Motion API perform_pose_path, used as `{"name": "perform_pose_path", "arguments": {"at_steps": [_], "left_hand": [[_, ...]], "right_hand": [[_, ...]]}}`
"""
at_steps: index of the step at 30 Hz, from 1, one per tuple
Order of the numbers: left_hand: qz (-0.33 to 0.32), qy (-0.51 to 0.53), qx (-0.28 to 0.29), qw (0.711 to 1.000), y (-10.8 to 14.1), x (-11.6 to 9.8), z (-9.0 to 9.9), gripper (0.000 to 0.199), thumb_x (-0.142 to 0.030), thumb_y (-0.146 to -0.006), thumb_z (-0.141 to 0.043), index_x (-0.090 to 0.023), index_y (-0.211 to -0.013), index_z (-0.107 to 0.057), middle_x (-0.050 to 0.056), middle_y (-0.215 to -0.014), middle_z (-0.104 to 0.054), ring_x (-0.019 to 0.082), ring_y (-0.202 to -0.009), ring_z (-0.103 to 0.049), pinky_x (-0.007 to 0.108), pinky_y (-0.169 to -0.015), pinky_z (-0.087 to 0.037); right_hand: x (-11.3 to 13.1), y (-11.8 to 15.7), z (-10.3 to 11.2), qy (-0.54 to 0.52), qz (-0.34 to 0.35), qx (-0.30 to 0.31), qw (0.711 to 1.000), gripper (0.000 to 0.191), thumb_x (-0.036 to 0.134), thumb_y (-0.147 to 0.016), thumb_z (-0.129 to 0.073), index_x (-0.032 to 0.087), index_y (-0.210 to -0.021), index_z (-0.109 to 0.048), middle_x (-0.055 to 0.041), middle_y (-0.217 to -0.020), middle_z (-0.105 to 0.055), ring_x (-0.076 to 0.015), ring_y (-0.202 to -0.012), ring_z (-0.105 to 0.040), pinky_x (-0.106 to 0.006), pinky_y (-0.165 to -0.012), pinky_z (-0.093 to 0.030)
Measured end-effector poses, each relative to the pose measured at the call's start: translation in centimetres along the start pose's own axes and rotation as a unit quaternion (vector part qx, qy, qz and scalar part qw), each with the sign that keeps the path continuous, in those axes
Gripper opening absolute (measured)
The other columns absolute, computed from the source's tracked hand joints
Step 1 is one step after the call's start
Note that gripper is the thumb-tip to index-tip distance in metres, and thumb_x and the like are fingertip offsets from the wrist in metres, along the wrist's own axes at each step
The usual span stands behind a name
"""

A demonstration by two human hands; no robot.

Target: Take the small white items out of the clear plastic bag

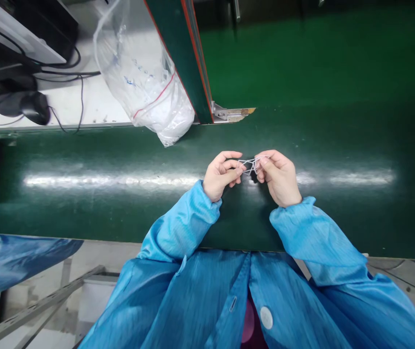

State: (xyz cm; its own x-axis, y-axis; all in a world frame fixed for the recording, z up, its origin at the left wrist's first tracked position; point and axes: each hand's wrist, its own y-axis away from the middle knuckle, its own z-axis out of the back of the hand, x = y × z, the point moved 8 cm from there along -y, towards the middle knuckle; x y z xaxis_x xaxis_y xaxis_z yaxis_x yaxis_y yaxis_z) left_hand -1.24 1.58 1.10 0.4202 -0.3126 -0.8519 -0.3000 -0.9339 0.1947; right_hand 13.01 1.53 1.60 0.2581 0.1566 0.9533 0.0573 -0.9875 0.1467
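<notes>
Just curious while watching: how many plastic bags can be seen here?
1. The clear plastic bag with a red seal line hangs at the upper left, beyond the green belt, well away from both hands. Others may lie outside the picture.

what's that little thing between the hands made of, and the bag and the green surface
The small piece pinched by the left hand and right hand looks like thin clear or whitish plastic or wire, see-through with crossing strands; too small to tell. The bag is clear, crinkled plastic film. The green surface looks like smooth, glossy rubber or vinyl, showing light glare.
</notes>
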Motion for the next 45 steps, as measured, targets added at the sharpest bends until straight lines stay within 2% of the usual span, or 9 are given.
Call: {"name": "perform_pose_path", "arguments": {"at_steps": [6, 10, 14, 20, 27, 31, 36, 40, 45], "left_hand": [[0.054, 0.048, 0.082, 0.994, 0.3, 0.5, -1.0, 0.053, -0.035, -0.073, -0.083, -0.022, -0.116, -0.056, -0.002, -0.082, -0.064, 0.002, -0.045, -0.048, 0.016, -0.038, -0.029], [0.044, 0.059, 0.056, 0.996, 0.1, 0.5, -0.3, 0.049, -0.035, -0.074, -0.081, -0.024, -0.116, -0.058, -0.002, -0.085, -0.065, 0.001, -0.041, -0.042, 0.016, -0.036, -0.025], [0.021, 0.040, 0.024, 0.999, -0.1, 0.2, 0.3, 0.044, -0.034, -0.074, -0.080, -0.022, -0.111, -0.060, -0.001, -0.086, -0.068, 0.001, -0.039, -0.042, 0.017, -0.035, -0.024], [-0.005, -0.001, 0.036, 0.999, 0.4, -0.5, -0.1, 0.044, -0.028, -0.081, -0.066, -0.020, -0.124, -0.060, 0.010, -0.112, -0.072, 0.004, -0.045, -0.052, 0.019, -0.040, -0.038], [-0.020, 0.014, 0.096, 0.995, 1.2, -1.7, -1.5, 0.065, -0.017, -0.082, -0.050, -0.034, -0.145, -0.047, 0.006, -0.158, -0.037, 0.002, -0.053, -0.057, 0.020, -0.047, -0.047], [-0.017, -0.009, 0.134, 0.991, 1.6, -1.5, -2.4, 0.074, -0.021, -0.083, -0.049, -0.037, -0.153, -0.031, 0.008, -0.164, -0.023, 0.002, -0.056, -0.060, 0.019, -0.049, -0.048], [-0.050, -0.067, 0.191, 0.978, 2.2, -1.0, -3.8, 0.079, -0.028, -0.088, -0.053, -0.041, -0.157, -0.017, 0.008, -0.167, -0.004, 0.004, -0.067, -0.063, 0.020, -0.055, -0.050], [-0.063, -0.089, 0.213, 0.971, 2.4, -0.7, -4.1, 0.079, -0.029, -0.090, -0.054, -0.043, -0.157, -0.014, 0.008, -0.168, -0.001, 0.005, -0.069, -0.063, 0.021, -0.058, -0.051], [-0.041, -0.088, 0.193, 0.976, 2.3, -0.8, -3.7, 0.077, -0.026, -0.092, -0.050, -0.043, -0.157, -0.014, 0.009, -0.167, -0.012, 0.005, -0.062, -0.064, 0.021, -0.054, -0.051]], "right_hand": [[-0.5, 0.0, -0.3, 0.019, -0.035, 0.028, 0.999, 0.025, 0.039, -0.087, -0.069, 0.016, -0.097, -0.067, 0.0011, -0.073, -0.055, -0.0062, -0.053, -0.045, -0.019, -0.047, -0.036], [-0.2, -0.1, 0.0, 0.007, -0.035, 0.012, 0.999, 0.031, 0.039, -0.086, -0.069, 0.018, -0.108, -0.065, 0.0024, -0.073, -0.053, -0.0060, -0.051, -0.043, -0.020, -0.047, -0.035], [0.3, 0.0, 0.2, -0.021, -0.024, 0.000, 0.999, 0.029, 0.037, -0.085, -0.071, 0.018, -0.104, -0.061, 0.0035, -0.070, -0.052, -0.0061, -0.050, -0.040, -0.020, -0.046, -0.033], [0.7, 0.3, -0.2, 0.043, 0.003, 0.029, 0.999, 0.026, 0.039, -0.090, -0.066, 0.020, -0.107, -0.060, 0.0026, -0.072, -0.054, -0.0063, -0.051, -0.041, -0.019, -0.047, -0.033], [0.3, 0.8, -1.1, 0.146, 0.015, 0.027, 0.989, 0.022, 0.034, -0.088, -0.066, 0.018, -0.101, -0.061, 0.0020, -0.072, -0.057, -0.0081, -0.059, -0.049, -0.020, -0.055, -0.038], [0.0, 1.3, -1.9, 0.176, 0.019, 0.028, 0.984, 0.019, 0.032, -0.085, -0.069, 0.017, -0.094, -0.065, -0.0007, -0.079, -0.061, -0.0103, -0.069, -0.055, -0.022, -0.061, -0.041], [-0.4, 1.7, -2.3, 0.178, 0.006, 0.023, 0.984, 0.027, 0.038, -0.081, -0.076, 0.018, -0.094, -0.064, 0.0027, -0.067, -0.055, -0.0098, -0.058, -0.051, -0.023, -0.055, -0.039], [-0.4, 1.8, -2.2, 0.180, 0.014, 0.010, 0.983, 0.023, 0.038, -0.085, -0.071, 0.018, -0.092, -0.063, 0.0021, -0.066, -0.056, -0.0098, -0.056, -0.050, -0.023, -0.054, -0.039], [-0.1, 1.7, -1.9, 0.193, 0.036, 0.000, 0.980, 0.020, 0.037, -0.088, -0.066, 0.017, -0.088, -0.064, -0.0001, -0.073, -0.059, -0.0089, -0.060, -0.049, -0.022, -0.054, -0.037]]}}
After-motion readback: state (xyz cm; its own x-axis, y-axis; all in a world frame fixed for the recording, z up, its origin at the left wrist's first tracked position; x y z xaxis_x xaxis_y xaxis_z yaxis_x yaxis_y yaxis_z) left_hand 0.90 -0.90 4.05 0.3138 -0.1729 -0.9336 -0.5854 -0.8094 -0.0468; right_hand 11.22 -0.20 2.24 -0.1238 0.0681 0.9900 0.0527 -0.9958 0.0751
